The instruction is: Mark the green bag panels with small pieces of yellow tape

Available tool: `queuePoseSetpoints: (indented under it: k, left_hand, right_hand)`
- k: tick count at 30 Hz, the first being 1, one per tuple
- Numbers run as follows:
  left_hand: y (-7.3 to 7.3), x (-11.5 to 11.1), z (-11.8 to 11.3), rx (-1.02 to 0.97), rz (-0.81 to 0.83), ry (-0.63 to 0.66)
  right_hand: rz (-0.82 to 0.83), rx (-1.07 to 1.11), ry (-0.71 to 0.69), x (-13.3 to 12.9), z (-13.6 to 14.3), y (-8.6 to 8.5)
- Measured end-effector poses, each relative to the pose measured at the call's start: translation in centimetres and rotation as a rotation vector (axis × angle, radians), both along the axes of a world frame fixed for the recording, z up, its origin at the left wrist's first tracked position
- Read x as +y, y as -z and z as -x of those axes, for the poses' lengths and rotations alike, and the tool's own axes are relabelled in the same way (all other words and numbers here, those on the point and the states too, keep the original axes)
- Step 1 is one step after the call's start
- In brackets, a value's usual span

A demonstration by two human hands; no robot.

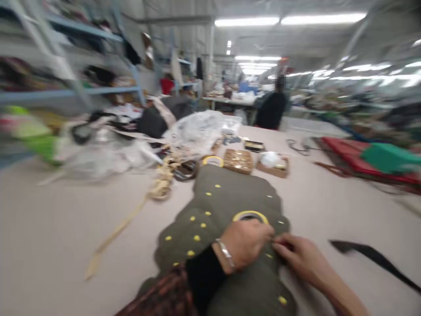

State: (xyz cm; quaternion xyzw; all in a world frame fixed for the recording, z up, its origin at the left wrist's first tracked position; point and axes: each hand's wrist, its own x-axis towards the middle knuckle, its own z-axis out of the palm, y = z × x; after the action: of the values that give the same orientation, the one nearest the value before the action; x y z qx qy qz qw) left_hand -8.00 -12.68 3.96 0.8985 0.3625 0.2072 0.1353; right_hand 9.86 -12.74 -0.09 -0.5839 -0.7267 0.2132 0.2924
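Observation:
An olive-green fabric piece (230, 197) with a wavy outline lies on the table, dotted with several small yellow marks. A roll of yellow tape (241, 215) rests on it, partly covered by my left hand (248, 241). That hand, with a silver bracelet at the wrist, has its fingers closed near the fabric's right edge. Opposite it, my right hand (297, 254) pinches with thumb and forefinger at the same edge. The fingertips of both hands nearly meet, and what lies between them is too small and blurred to name.
Beyond the fabric stand another yellow tape roll (213, 161), a box of gold-coloured metal pieces (238, 161) and a small cardboard box (272, 164). Clear plastic bags (200, 129) heap at left. A dark strap (371, 254) lies at right, below a red item (348, 151). A person (272, 107) sits further back.

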Motion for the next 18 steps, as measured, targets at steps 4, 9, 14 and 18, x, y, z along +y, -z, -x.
queuePoseSetpoints:
  k: [4, 9, 14, 18]
  left_hand:
    - [1.3, 1.1, -2.1, -0.251, 0.020, 0.033]
    - [1.4, 1.6, -1.7, -0.225, -0.082, 0.043]
    - [1.5, 1.7, -2.5, -0.145, -0.179, 0.074]
    - [0.6, 2.1, -3.0, -0.082, -0.085, 0.076]
  right_hand:
    - [0.049, 0.208, -0.019, -1.5, -4.3, -2.9]
    - [-0.210, 0.215, -0.186, -1.6, -3.0, -4.0]
    - [-0.359, 0.130, -0.183, -1.6, -3.0, -3.0]
    - [-0.517, 0.059, -0.092, -1.1, -3.1, -2.6]
